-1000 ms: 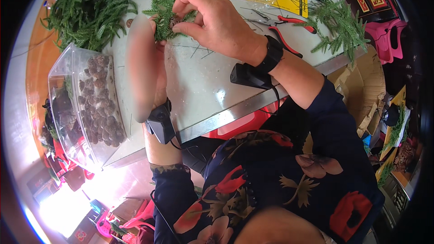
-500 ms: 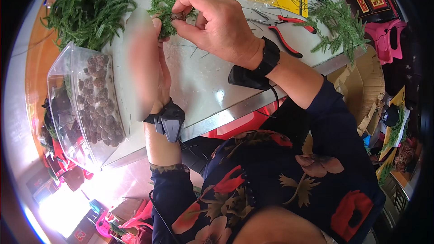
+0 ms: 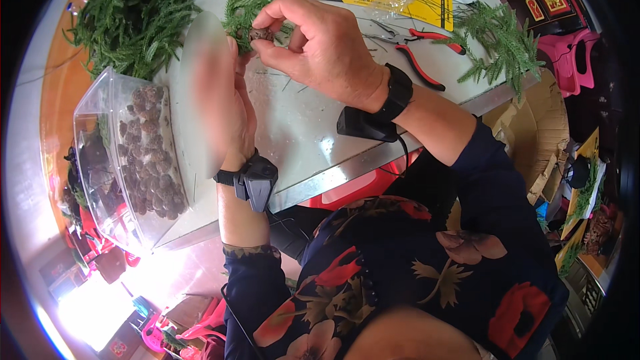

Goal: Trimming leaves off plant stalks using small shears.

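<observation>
A small brown cone (image 3: 261, 35) sits against a green sprig (image 3: 248, 7), held just above the white table (image 3: 300, 127) near its far edge. The right hand (image 3: 320, 47) pinches the cone, thumb and fingertips pressed together on it. The left hand (image 3: 230, 93) is blurred; its fingertips meet the sprig and cone, seemingly gripping them. To the left stand a clear tub of cones (image 3: 127, 153) and a heap of greenery (image 3: 133, 13); red-handled pliers (image 3: 417, 50) lie to the right.
</observation>
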Demonstrator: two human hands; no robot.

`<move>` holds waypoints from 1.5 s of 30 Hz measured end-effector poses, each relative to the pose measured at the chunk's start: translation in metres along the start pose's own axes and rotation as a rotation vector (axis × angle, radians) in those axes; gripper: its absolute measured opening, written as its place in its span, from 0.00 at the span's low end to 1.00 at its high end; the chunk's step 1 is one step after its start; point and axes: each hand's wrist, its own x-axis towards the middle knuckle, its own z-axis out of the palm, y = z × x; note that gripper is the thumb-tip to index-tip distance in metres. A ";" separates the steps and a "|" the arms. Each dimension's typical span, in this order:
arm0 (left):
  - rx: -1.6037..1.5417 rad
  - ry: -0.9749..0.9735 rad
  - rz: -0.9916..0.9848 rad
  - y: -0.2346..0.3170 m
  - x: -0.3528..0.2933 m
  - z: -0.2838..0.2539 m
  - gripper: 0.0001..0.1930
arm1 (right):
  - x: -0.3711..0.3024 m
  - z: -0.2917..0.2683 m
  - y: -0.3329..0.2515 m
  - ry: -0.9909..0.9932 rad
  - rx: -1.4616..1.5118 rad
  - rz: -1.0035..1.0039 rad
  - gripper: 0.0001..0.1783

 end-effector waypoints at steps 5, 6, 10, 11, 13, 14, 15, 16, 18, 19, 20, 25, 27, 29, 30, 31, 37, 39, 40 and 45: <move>-0.050 -0.004 0.038 -0.004 0.000 0.002 0.09 | 0.000 -0.001 -0.004 0.001 0.180 0.198 0.11; -0.062 0.005 0.045 -0.005 -0.001 0.005 0.09 | 0.000 -0.001 -0.004 0.002 0.180 0.196 0.11; -0.067 0.025 0.020 -0.006 0.000 -0.001 0.08 | -0.002 0.001 -0.004 0.002 0.209 0.218 0.11; -0.065 0.031 0.002 -0.004 0.000 0.000 0.08 | -0.003 0.002 -0.005 -0.004 0.198 0.215 0.11; -0.100 0.040 -0.008 -0.002 -0.001 0.002 0.08 | -0.004 0.003 -0.006 -0.017 0.176 0.209 0.11; -0.136 0.048 -0.018 0.000 -0.002 0.004 0.07 | -0.004 0.003 -0.007 -0.019 0.177 0.210 0.11; -0.172 0.056 -0.028 0.001 -0.003 0.006 0.07 | -0.004 0.003 -0.008 -0.013 0.167 0.189 0.10; -0.172 0.057 -0.029 0.001 -0.003 0.005 0.07 | -0.003 0.003 -0.008 -0.006 0.157 0.169 0.10; -0.123 0.035 -0.025 -0.001 -0.002 0.001 0.07 | -0.004 0.003 -0.009 -0.002 0.147 0.150 0.10; -0.098 0.024 -0.023 -0.003 -0.001 -0.001 0.07 | -0.005 0.004 -0.009 -0.012 0.158 0.166 0.09; -0.098 0.025 -0.023 -0.005 -0.001 -0.004 0.07 | -0.006 0.004 -0.009 -0.021 0.169 0.181 0.09; 0.028 0.010 0.001 -0.012 -0.003 -0.007 0.08 | -0.008 0.005 -0.011 -0.006 0.171 0.161 0.09; 0.174 0.018 0.023 -0.012 -0.005 -0.003 0.08 | -0.008 0.005 -0.010 -0.005 0.156 0.138 0.09; 0.185 0.031 0.037 -0.010 -0.004 -0.002 0.08 | -0.008 0.005 -0.007 0.001 0.124 0.093 0.09; 0.198 0.043 0.050 -0.008 -0.003 -0.002 0.08 | -0.007 0.006 -0.006 0.001 0.125 0.092 0.09; 0.210 0.054 0.064 -0.007 -0.003 -0.001 0.09 | -0.007 0.007 -0.003 0.000 0.143 0.076 0.09; 0.216 0.066 0.184 -0.003 -0.005 0.006 0.06 | -0.007 0.008 -0.003 -0.042 0.232 0.091 0.09; 0.267 0.085 0.264 -0.003 -0.005 0.008 0.05 | -0.007 0.007 -0.005 -0.051 0.250 0.123 0.09; 0.267 0.084 0.263 -0.003 -0.005 0.007 0.05 | -0.006 0.007 -0.005 -0.059 0.267 0.153 0.09; 0.548 0.056 0.463 -0.002 -0.001 0.002 0.05 | -0.007 0.004 -0.007 -0.134 0.369 0.259 0.07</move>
